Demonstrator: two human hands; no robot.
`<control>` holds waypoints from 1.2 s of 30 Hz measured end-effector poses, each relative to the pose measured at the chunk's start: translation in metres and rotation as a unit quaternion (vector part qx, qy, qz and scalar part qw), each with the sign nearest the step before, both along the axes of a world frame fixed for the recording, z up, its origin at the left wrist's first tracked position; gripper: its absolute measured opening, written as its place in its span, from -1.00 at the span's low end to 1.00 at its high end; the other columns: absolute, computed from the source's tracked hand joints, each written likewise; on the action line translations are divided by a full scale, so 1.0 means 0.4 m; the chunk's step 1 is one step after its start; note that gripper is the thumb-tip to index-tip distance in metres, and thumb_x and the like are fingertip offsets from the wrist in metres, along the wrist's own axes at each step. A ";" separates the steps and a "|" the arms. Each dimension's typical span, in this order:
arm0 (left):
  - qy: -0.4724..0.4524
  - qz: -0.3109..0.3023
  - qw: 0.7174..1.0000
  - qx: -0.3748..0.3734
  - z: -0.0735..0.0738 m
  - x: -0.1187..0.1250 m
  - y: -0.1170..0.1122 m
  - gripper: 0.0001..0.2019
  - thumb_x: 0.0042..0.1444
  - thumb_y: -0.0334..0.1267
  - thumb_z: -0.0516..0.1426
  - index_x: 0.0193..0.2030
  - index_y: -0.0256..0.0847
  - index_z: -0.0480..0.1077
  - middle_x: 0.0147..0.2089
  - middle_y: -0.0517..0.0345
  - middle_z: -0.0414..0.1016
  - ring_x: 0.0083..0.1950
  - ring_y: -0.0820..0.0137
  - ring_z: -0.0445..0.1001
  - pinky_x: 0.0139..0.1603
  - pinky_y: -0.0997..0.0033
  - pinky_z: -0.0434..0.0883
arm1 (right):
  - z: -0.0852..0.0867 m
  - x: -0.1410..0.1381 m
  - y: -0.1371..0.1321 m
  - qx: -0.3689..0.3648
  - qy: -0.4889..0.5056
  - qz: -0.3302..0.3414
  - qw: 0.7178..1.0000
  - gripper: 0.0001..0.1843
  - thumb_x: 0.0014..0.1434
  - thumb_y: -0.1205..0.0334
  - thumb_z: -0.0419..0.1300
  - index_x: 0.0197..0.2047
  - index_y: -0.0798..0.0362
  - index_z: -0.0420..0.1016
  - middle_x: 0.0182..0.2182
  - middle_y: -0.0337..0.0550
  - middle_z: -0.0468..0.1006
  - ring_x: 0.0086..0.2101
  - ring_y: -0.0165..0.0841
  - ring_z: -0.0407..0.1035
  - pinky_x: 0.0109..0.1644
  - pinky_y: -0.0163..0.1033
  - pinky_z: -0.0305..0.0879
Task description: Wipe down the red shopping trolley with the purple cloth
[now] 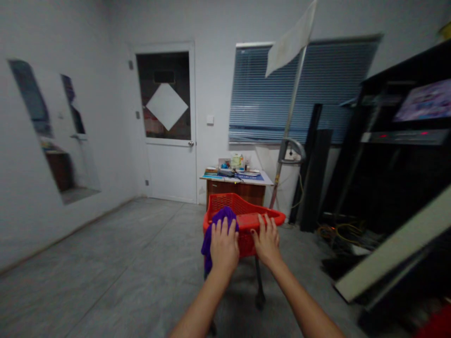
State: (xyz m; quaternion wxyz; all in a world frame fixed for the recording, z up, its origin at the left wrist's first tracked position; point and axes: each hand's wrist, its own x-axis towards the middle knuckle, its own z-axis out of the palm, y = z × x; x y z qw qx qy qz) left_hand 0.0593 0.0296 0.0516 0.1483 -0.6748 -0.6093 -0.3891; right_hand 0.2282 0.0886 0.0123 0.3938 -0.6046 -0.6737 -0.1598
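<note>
A red plastic shopping cart [257,210] stands in front of me, its near rim within reach of both hands. A purple cloth [207,246] is draped over the left part of that rim and hangs down outside it. My left hand [224,244] lies over the cloth, fingers curved onto it and pressing it against the rim. Farther right, my right hand [268,239] grips the bare red rim, fingers over the top and thumb on the near side. The undersides of both hands are hidden.
Behind the cart, a small desk [260,191] carries boxes and papers. A white door [169,171] is at the back left, a mirror [58,136] on the left wall. On the right are a black rack [369,173], tangled cables [347,234] and a leaning pale board [394,249].
</note>
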 end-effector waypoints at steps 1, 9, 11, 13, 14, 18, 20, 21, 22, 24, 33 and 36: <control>0.008 -0.011 1.000 -0.001 0.004 0.006 0.001 -0.58 0.31 -0.22 -0.04 0.28 -0.07 0.31 0.31 -0.01 0.35 0.34 0.06 0.26 0.40 -0.17 0.08 | 0.002 0.003 -0.002 0.001 -0.012 0.008 1.000 -0.33 0.36 -0.14 -0.19 0.41 -0.01 0.06 0.34 0.04 0.14 0.34 -0.09 -0.09 0.26 0.17 0.07; -0.015 0.057 0.998 -0.002 0.011 -0.125 0.007 -0.59 0.33 -0.21 -0.09 0.24 -0.11 0.36 0.28 -0.05 0.39 0.35 0.05 0.24 0.40 -0.24 0.00 | 0.021 0.068 0.008 0.000 -0.069 0.036 0.997 -0.43 0.37 0.01 -0.17 0.36 0.00 0.16 0.28 -0.04 0.28 0.32 -0.21 -0.01 0.37 0.11 -0.12; -0.023 0.072 0.997 0.008 0.007 -0.115 0.011 -0.59 0.33 -0.23 -0.10 0.23 -0.14 0.37 0.27 -0.07 0.39 0.36 0.03 0.22 0.39 -0.23 0.04 | 0.014 0.052 0.005 0.008 -0.064 0.042 0.997 -0.41 0.35 -0.01 -0.12 0.37 -0.01 0.14 0.28 -0.03 0.28 0.31 -0.18 -0.01 0.37 0.13 -0.12; -0.018 0.061 0.998 0.006 0.007 -0.083 0.016 -0.59 0.32 -0.23 -0.08 0.23 -0.16 0.37 0.27 -0.09 0.40 0.35 0.03 0.23 0.39 -0.20 0.06 | 0.009 0.033 -0.001 0.012 -0.052 0.036 0.998 -0.40 0.34 -0.02 -0.10 0.37 0.01 0.14 0.27 -0.01 0.29 0.31 -0.16 0.00 0.36 0.15 -0.12; -0.010 0.044 0.999 0.000 0.009 -0.068 0.018 -0.58 0.32 -0.23 -0.07 0.24 -0.17 0.36 0.27 -0.09 0.39 0.35 0.04 0.24 0.40 -0.19 0.06 | 0.007 0.027 -0.004 0.013 -0.048 0.034 0.998 -0.40 0.34 -0.03 -0.10 0.36 0.03 0.15 0.27 0.00 0.29 0.30 -0.15 0.00 0.36 0.16 -0.12; 0.026 -0.032 0.999 -0.022 0.025 -0.081 0.028 -0.58 0.32 -0.17 -0.04 0.28 -0.08 0.31 0.29 -0.03 0.38 0.33 0.09 0.27 0.42 -0.16 0.01 | 0.006 0.029 -0.013 0.023 -0.050 0.039 0.998 -0.42 0.36 -0.02 -0.12 0.35 0.04 0.17 0.25 0.00 0.32 0.29 -0.16 0.03 0.36 0.13 -0.11; 0.025 -0.014 0.999 -0.028 0.031 -0.128 0.035 -0.60 0.32 -0.17 -0.05 0.25 -0.07 0.35 0.26 -0.02 0.42 0.33 0.07 0.27 0.42 -0.20 -0.01 | 0.007 0.037 -0.016 0.030 -0.051 0.046 0.997 -0.43 0.36 -0.03 -0.13 0.34 0.03 0.19 0.24 -0.02 0.34 0.28 -0.17 0.05 0.36 0.12 -0.11; 0.022 0.007 0.999 -0.029 0.032 -0.150 0.038 -0.60 0.32 -0.17 -0.05 0.23 -0.09 0.36 0.25 -0.03 0.43 0.33 0.05 0.27 0.41 -0.22 -0.02 | 0.007 0.039 -0.018 0.032 -0.050 0.048 0.997 -0.42 0.36 -0.04 -0.13 0.33 0.03 0.19 0.24 -0.03 0.34 0.28 -0.18 0.05 0.36 0.12 -0.11; 0.018 0.030 0.999 -0.028 0.031 -0.168 0.041 -0.60 0.33 -0.19 -0.06 0.22 -0.11 0.38 0.25 -0.05 0.43 0.34 0.03 0.25 0.41 -0.24 -0.01 | 0.006 0.037 -0.019 0.033 -0.049 0.049 0.997 -0.42 0.36 -0.05 -0.13 0.33 0.03 0.19 0.24 -0.03 0.33 0.28 -0.17 0.05 0.36 0.12 -0.12; 0.011 0.058 0.998 -0.023 0.027 -0.174 0.045 -0.60 0.33 -0.22 -0.08 0.20 -0.15 0.39 0.26 -0.08 0.41 0.35 0.02 0.23 0.40 -0.23 0.01 | 0.004 0.026 -0.022 0.035 -0.043 0.045 0.997 -0.40 0.35 -0.08 -0.12 0.33 0.04 0.19 0.25 -0.02 0.32 0.29 -0.15 0.02 0.36 0.13 -0.13; 0.071 -0.026 0.997 0.006 0.007 -0.080 0.033 -0.58 0.32 -0.27 -0.03 0.29 -0.05 0.29 0.33 0.02 0.33 0.36 0.15 0.25 0.40 -0.13 0.10 | -0.009 0.002 -0.034 0.059 -0.052 0.036 0.996 -0.38 0.36 -0.09 -0.13 0.35 0.05 0.16 0.22 -0.01 0.35 0.28 -0.15 0.04 0.35 0.12 -0.15; 0.066 0.020 0.998 0.003 0.003 -0.164 0.044 -0.60 0.33 -0.28 -0.05 0.26 -0.08 0.33 0.27 -0.03 0.40 0.33 0.12 0.28 0.38 -0.22 0.08 | -0.008 0.007 -0.039 0.058 -0.059 0.040 0.996 -0.40 0.36 -0.09 -0.13 0.34 0.03 0.18 0.23 -0.03 0.35 0.27 -0.16 0.06 0.35 0.09 -0.14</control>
